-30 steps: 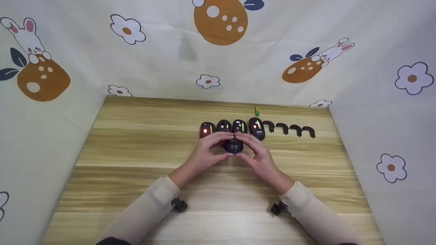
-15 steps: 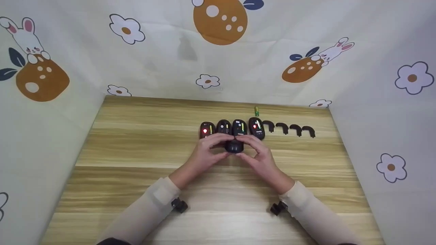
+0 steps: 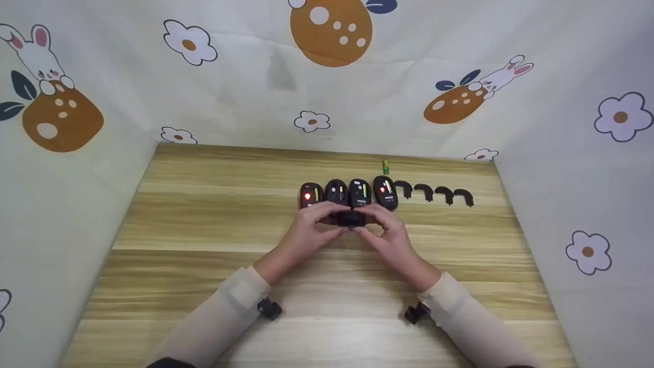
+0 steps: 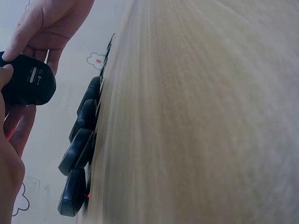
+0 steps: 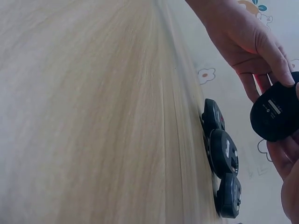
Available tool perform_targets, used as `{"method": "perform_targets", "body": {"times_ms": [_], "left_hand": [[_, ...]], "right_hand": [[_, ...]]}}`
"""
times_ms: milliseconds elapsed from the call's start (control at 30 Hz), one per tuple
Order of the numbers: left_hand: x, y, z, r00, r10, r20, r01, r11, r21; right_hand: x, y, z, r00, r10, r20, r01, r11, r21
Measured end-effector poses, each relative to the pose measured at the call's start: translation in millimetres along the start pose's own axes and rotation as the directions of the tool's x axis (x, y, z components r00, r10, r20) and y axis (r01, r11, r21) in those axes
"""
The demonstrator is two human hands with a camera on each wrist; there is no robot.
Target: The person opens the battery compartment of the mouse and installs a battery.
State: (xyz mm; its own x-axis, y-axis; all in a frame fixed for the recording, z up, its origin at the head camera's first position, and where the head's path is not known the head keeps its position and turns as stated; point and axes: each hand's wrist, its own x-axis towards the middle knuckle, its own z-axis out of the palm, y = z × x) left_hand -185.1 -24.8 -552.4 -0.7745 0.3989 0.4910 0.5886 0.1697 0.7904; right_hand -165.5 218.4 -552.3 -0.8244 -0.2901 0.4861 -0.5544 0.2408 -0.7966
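Between both hands, raised off the table, is a black computer mouse (image 3: pixel 351 219). My left hand (image 3: pixel 308 230) pinches its left side, fingers on the far side and thumb on the near side. On the opposite side, my right hand (image 3: pixel 392 232) grips it the same way. The left wrist view shows the mouse's underside (image 4: pixel 33 80) with a small white label; fingers hide part of it. Beyond the hands, several black mice (image 3: pixel 384 192) lie belly up in a row, batteries showing in them and red lights glowing on some.
Right of the row lie several curved black covers (image 3: pixel 423 192), spaced side by side. A single green and yellow battery (image 3: pixel 386 166) sits behind the rightmost mouse. The wooden table (image 3: pixel 204 214) is bounded by printed cloth walls (image 3: pixel 245 92) at the back and sides.
The held mouse has tilted a little between the fingers, its near face now looking darker. Both hands stay in nearly the same place; the mice, covers and battery have not moved.
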Motion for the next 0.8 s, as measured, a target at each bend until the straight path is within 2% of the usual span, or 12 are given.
{"method": "perform_targets", "body": {"times_ms": [167,333,500,800], "left_hand": [[-1.0,-0.3,1.0,1.0,-0.031,-0.003,0.031,1.0,-0.001],[-1.5,-0.7,2.5,0.998,-0.055,0.005,0.055,0.996,-0.068],[-2.4,0.5,2.8,0.995,-0.096,0.014,0.097,0.99,-0.101],[-1.6,3.9,2.5,0.987,-0.156,0.034,0.159,0.974,-0.16]], "right_hand": [[-0.8,-3,0,1.0,0.026,0.012,-0.026,0.999,0.044],[-1.3,-5,1,0.997,0.073,0.023,-0.074,0.994,0.082],[-1.4,-8,0,0.99,0.131,0.046,-0.136,0.983,0.127],[-0.8,-13,1,0.981,0.181,0.072,-0.192,0.959,0.21]]}}
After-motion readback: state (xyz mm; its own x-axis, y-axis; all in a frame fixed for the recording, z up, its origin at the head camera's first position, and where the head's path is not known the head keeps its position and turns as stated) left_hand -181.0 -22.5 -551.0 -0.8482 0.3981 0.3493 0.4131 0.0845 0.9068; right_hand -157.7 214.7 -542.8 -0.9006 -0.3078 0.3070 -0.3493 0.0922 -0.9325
